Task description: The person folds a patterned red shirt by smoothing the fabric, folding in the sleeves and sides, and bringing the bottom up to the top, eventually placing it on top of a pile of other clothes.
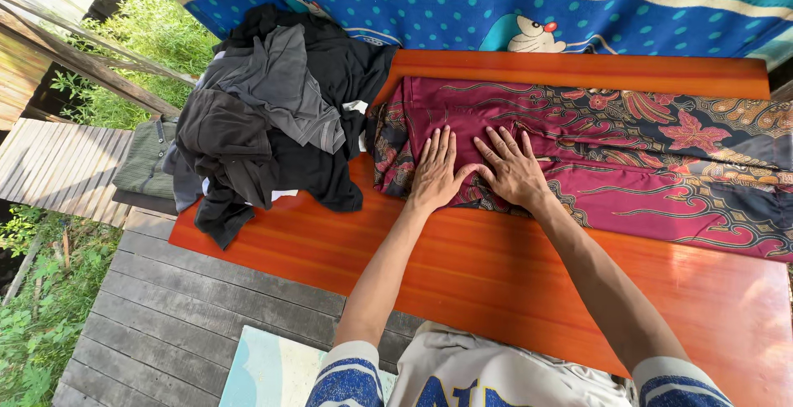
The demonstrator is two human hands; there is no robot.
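An orange wooden table [496, 275] fills most of the view, standing on a grey plank deck [165, 316] with greenery off to the left. Behind it hangs a blue dotted cloth [396, 10] printed with a cartoon cat.

Across the right half of the table lies the maroon batik cloth [628, 159] — patterned with leaves and flowers, spread long, its left end near the table's middle. It looks doubled over on itself, though the fold lines are hard to read under the pattern.

On the table's left end sits a pile of dark clothes [273, 118], black and grey, loose and unfolded, spilling over the edge. A green striped garment [144, 155] lies just beyond it, off the table.

Both hands rest on the batik's left end. The left hand [435, 171] lies flat, fingers straight and together, palm down; the right hand [514, 167] lies flat too, fingers fanned a little wider. The thumbs nearly meet. Neither hand grips anything — they press on the cloth.

By my reading, the step in hand is smoothing the batik flat in the course of folding it. The next move would call for even pressure outward toward the edges to push out creases, then a pinch at the near or left edge to lift it, keeping the layers lined up and clear of the dark pile just beside it.
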